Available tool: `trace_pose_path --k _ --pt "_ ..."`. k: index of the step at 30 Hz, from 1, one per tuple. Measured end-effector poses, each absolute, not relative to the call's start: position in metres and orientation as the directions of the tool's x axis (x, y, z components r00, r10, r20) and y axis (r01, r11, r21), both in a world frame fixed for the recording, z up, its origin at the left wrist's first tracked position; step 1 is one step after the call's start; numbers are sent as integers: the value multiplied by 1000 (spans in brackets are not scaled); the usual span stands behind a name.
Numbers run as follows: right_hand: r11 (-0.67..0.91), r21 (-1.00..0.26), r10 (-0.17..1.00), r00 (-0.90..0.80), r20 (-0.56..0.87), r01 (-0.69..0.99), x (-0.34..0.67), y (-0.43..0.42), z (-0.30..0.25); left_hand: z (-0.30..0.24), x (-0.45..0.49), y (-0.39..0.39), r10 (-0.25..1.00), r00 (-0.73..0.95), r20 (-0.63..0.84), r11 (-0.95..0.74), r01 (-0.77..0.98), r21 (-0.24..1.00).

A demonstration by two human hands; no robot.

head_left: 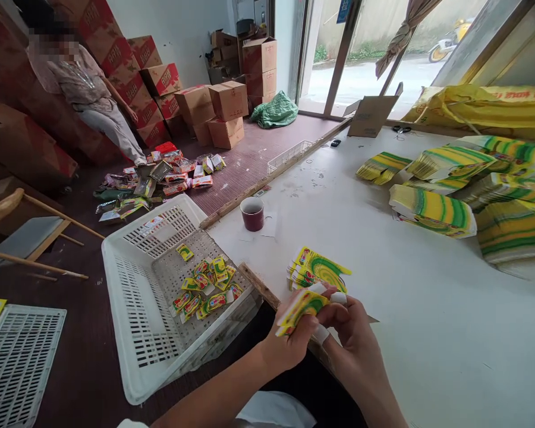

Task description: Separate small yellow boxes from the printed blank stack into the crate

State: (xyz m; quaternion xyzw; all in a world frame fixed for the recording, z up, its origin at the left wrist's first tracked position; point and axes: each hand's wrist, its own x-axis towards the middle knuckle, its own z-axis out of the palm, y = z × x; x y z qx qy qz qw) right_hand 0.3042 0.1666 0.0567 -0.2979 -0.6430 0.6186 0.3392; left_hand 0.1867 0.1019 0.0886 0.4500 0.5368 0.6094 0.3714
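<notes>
A small yellow-and-green folding carton is gripped in my left hand, tilted above the table's near edge. My right hand is bent in at the carton's right end, its fingers closed against it; my fingers hide that end. White tape wraps several of my fingertips. Just beyond my hands a small stack of flat yellow-green cartons lies on the white table. To the left, a white plastic crate holds several folded cartons of the same print.
A dark red cup stands on the table beyond the crate. Large bundles of flat cartons lie at the right. A wooden strip edges the table. Packets lie on the floor near a person and stacked cardboard boxes.
</notes>
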Motion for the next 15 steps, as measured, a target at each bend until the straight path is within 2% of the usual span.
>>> trace_pose_path --k 4,6,9,12,15 --pt "116 -992 872 -482 78 50 303 164 48 88 189 106 926 -357 118 -243 -328 913" --pt "122 -991 883 -461 85 51 304 163 48 86 190 110 913 -402 70 -245 -402 882" --pt "34 -999 862 -504 49 -38 308 161 52 82 191 114 863 -504 16 -229 -363 903" --pt "-70 -987 838 -546 18 -141 313 161 55 78 192 114 835 -549 22 -210 -281 937" --pt "-110 -984 809 -587 -6 -142 316 157 57 76 193 109 830 -557 25 -194 -246 950"
